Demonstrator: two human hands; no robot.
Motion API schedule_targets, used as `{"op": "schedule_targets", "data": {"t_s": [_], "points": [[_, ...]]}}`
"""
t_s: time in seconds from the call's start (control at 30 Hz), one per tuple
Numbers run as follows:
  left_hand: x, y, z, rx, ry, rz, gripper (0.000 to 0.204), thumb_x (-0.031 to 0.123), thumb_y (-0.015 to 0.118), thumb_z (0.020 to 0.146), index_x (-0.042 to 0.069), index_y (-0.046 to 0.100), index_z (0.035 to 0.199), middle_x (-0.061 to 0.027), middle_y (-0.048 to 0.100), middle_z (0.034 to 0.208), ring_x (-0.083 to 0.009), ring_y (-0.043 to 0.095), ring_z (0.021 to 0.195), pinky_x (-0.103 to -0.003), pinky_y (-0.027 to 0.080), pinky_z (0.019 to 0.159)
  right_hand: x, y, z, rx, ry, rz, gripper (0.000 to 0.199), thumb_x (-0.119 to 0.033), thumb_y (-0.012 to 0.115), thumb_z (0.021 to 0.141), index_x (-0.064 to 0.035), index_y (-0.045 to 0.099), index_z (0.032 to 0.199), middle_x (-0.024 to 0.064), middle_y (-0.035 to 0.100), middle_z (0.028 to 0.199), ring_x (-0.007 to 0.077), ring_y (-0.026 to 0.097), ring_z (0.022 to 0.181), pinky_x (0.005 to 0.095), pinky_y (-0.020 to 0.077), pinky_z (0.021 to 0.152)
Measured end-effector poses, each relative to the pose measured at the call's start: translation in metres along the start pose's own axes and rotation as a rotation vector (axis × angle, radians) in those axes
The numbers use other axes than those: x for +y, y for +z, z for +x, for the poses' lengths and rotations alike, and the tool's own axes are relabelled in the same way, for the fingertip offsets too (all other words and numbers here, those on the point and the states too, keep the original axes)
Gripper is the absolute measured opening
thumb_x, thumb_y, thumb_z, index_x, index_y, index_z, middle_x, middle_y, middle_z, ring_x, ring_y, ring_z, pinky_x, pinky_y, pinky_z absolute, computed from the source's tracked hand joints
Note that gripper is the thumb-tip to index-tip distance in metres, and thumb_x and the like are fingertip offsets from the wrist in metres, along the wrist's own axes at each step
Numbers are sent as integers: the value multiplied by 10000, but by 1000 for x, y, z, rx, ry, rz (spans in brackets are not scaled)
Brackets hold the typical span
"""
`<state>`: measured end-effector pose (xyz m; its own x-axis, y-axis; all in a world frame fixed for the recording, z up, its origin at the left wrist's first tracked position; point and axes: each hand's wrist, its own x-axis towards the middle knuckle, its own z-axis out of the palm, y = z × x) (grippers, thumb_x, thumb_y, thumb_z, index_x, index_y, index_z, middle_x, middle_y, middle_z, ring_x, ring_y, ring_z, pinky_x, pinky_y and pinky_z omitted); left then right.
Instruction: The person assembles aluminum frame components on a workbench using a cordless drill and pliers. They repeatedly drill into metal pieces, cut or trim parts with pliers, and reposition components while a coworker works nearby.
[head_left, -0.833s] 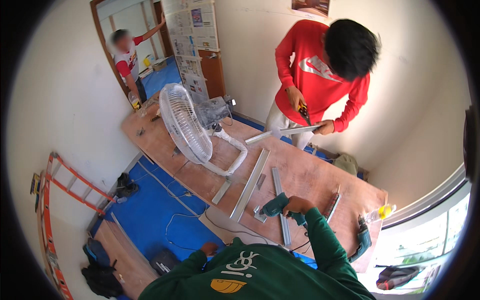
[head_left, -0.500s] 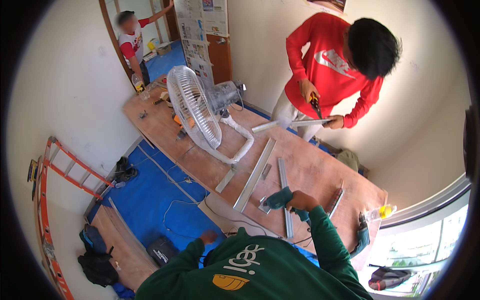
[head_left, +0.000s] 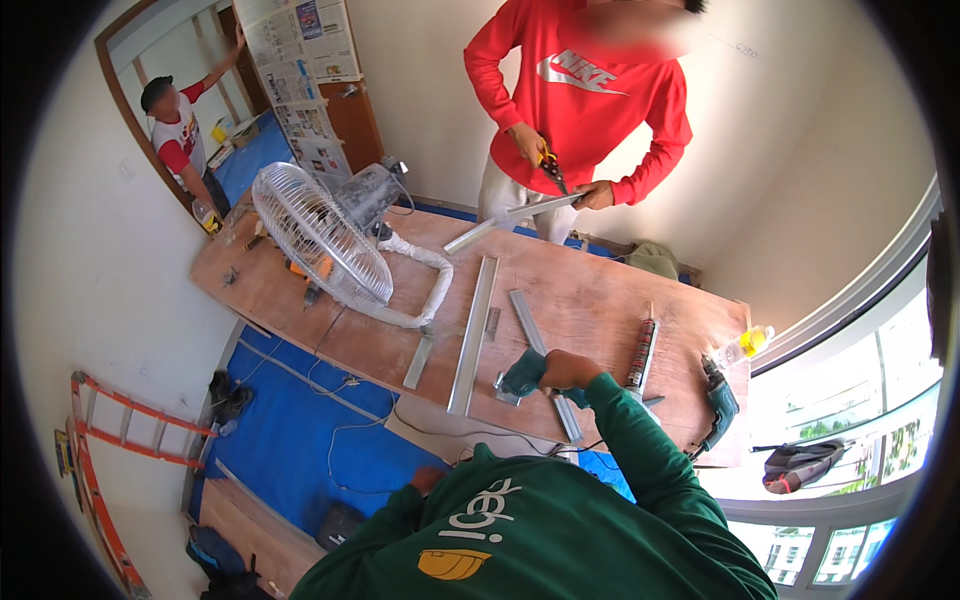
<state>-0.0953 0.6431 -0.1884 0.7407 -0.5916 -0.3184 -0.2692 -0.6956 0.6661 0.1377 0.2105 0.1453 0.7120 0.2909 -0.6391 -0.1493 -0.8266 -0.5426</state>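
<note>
My right hand [head_left: 568, 370] is closed around a teal power tool [head_left: 524, 374] with a small metal plate at its front end. It holds the tool over the near side of a wooden table [head_left: 590, 280], above a thin metal channel [head_left: 528, 322] that runs beneath it. A wider metal channel [head_left: 473, 335] lies to the left, beside short metal pieces [head_left: 418, 362]. My left hand [head_left: 428, 479] is low beside my body, off the near table edge; its fingers are too unclear to read.
Across the table, a person in red [head_left: 585, 110] holds yellow-handled snips [head_left: 550, 165] at a metal strip [head_left: 540, 207]. A wrapped fan [head_left: 325, 240] stands left; a sealant tube [head_left: 643, 352], drill [head_left: 719, 405] and bottle [head_left: 742, 345] lie right. A ladder [head_left: 135, 425] leans at left.
The whole view has shifted, so most of the scene sits farther left and higher. My right hand keeps its hold on the power tool. The person in red has raised their head.
</note>
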Motion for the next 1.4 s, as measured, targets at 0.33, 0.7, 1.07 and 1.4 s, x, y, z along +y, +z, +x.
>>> {"op": "schedule_targets", "data": {"t_s": [0.33,0.7,1.07,1.4], "points": [[-10,-9,-8,-132,-21,-236,469,521,602,967,116,764,1141,-231,759,1119,-436,715,1046,-531,538,889,-3,4,-5,22,34,63,218,-145,758,692,37,794,806,163,771,761,271,759,685,410,581,660],[-7,-32,11,-20,71,205,189,285,743,866,140,708,981,-127,693,953,-420,692,921,-555,541,772,-8,-6,-8,-2,36,79,202,-136,748,683,38,785,780,163,756,742,274,736,668,413,570,621],[-16,-34,-15,73,56,55,268,309,730,847,127,753,1043,-154,734,1014,-426,704,962,-558,545,805,50,7,-8,7,25,221,250,-183,799,688,22,803,831,139,777,789,240,748,694,406,572,637],[-3,-45,-13,-203,-250,-50,371,436,588,995,118,773,1048,-213,730,1041,-462,686,1036,-568,529,882,152,55,-21,58,66,730,349,-11,840,762,55,760,1095,129,808,970,216,774,825,367,631,739]]}}
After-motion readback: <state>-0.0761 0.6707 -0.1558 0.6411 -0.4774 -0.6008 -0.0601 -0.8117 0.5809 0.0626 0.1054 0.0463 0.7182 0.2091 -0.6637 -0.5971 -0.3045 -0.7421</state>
